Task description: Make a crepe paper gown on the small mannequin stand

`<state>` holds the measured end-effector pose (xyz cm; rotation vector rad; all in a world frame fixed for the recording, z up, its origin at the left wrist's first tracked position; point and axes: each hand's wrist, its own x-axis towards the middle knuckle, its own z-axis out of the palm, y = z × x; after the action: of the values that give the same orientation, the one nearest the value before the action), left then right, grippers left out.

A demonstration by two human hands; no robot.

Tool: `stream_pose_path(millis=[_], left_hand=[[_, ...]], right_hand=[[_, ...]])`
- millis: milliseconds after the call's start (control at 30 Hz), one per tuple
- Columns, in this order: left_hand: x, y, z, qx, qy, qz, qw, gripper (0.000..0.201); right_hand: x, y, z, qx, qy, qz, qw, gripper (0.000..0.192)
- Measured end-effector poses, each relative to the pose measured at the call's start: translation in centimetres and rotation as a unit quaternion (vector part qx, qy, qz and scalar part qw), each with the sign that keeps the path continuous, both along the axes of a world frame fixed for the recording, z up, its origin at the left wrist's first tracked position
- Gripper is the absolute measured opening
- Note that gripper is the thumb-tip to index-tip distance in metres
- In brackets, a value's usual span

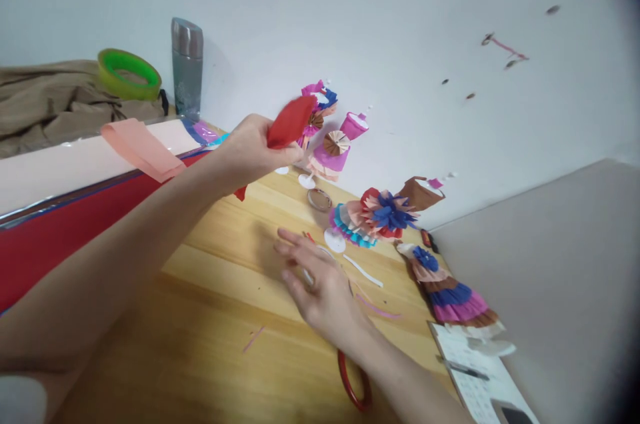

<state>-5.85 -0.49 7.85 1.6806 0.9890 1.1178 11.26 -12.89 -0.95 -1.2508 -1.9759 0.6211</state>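
Note:
Raised above the tabletop, my left hand (257, 144) is closed around a piece of red crepe paper (294, 123), whose lower end pokes out below the palm. My right hand (323, 287) hovers lower over the wood, palm down, fingers stretched out and nothing held in them. Partly covered by that hand is a ring-shaped thing, perhaps a tape roll. A red loop like a scissors handle (356, 384) shows beneath the right wrist. Just beyond the hands stand small paper dress figures (330, 151) on white round bases, and a larger ruffled one (373, 217) leans to the right.
At left lie packs of crepe paper (90, 211) with a folded peach strip (143, 147) on top. Behind are a green tape roll (130, 74), brown cloth (45, 94) and a grey flask (187, 67). Another paper dress (453, 287) and a notebook (480, 371) with a pen are at right.

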Motion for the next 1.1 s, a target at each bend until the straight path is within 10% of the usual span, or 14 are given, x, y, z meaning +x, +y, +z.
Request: stream_pose_path(millis=[300,500,900,1100], left_hand=[[5.6,-3.7,-8.2,0.033,0.222,-0.148,0.963,0.014],[6.3,-7.6,-9.6,0.101,0.274,-0.196,0.936,0.018],[4.1,-11.7,-11.0,-0.020,0.207,-0.213,0.955,0.049],[4.5,-11.9,-13.7,-0.246,-0.069,-0.225,0.940,0.031]], right_hand=[[2.0,-1.7,-3.6,-0.114,0.338,-0.176,0.917,0.055],[2.8,-1.9,-4.4,-0.197,0.383,-0.230,0.873,0.032],[1.8,-4.2,-6.3,-0.138,0.380,-0.161,0.900,0.019],[1.6,-4.5,-6.4,-0.113,0.367,-0.157,0.910,0.021]])
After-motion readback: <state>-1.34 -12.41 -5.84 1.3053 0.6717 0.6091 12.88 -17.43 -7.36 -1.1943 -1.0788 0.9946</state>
